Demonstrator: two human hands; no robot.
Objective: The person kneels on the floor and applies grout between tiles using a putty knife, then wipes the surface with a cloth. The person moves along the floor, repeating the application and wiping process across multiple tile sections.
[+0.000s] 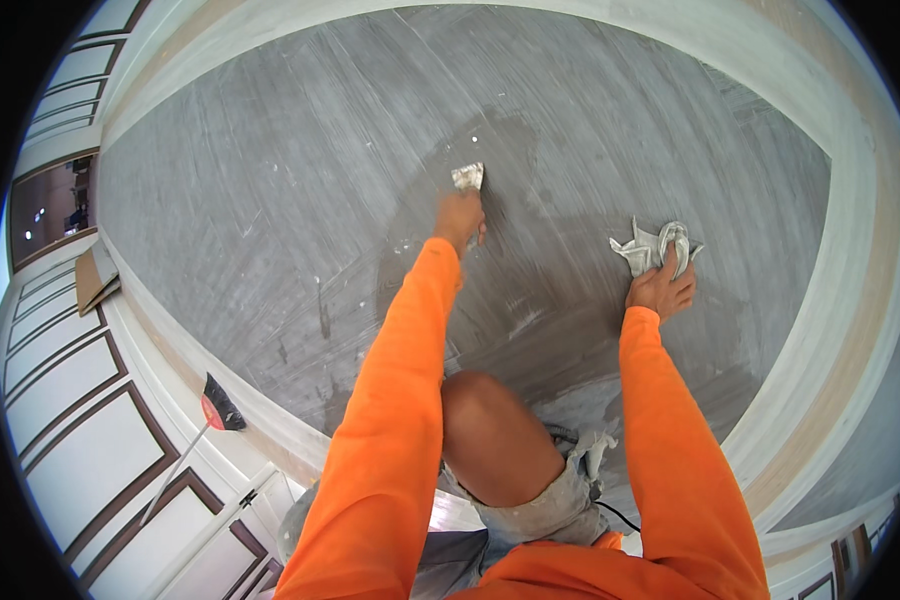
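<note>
My left hand (460, 218) is closed round a putty knife (468, 176), its broad, whitish-smeared blade pointing away from me. The blade is at the grey floor (300, 150), near a few white specks; I cannot tell whether it touches. To the right, my right hand (662, 290) grips a crumpled whitish rag (660, 245) just over or on the floor. A darker, damp-looking patch (510, 250) spreads between and around both hands. The handle of the putty knife is mostly hidden in my fist.
A broom (220, 405) with a dark head and red part leans at the left by the panelled white wall (100, 440). Cardboard pieces (95, 280) stand near a doorway (55, 210). Pale bands (820, 300) border the floor. My bare knee (500, 430) is below, between my arms.
</note>
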